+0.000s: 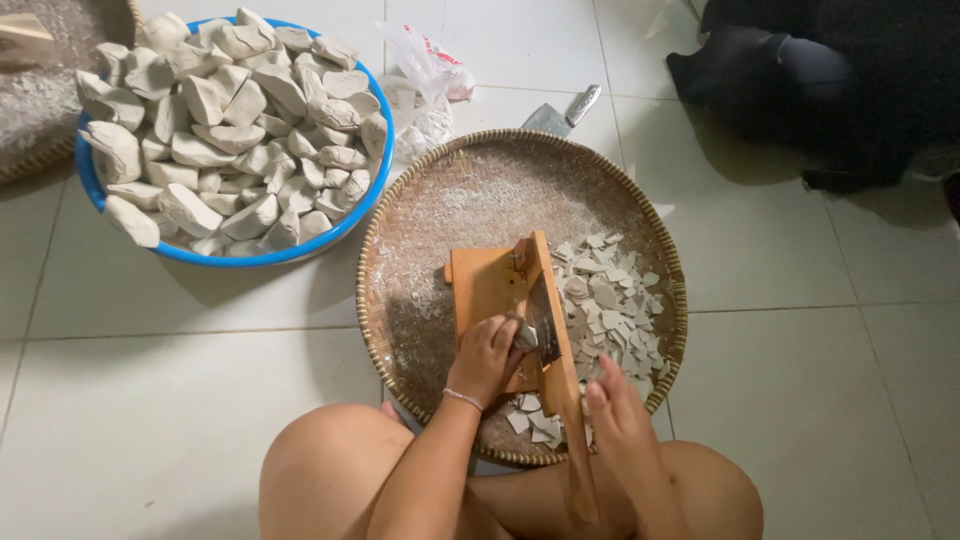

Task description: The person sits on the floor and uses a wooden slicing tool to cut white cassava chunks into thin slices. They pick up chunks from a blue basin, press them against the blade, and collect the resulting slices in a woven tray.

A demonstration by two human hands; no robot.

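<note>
The left hand (pixel 487 355) pinches a pale chunk (pixel 526 338) against the blade (pixel 546 322), whose long axis runs toward the right hand (pixel 617 420), closed around the handle (pixel 578 455).

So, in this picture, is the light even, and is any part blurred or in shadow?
Head view: soft, fairly even light with no glare on the floor tiles; faint shadows lie beside the blue basin and the woven tray; the right hand looks slightly blurred, while the left hand and the pale slices look sharp; the top right corner is dark.
</note>
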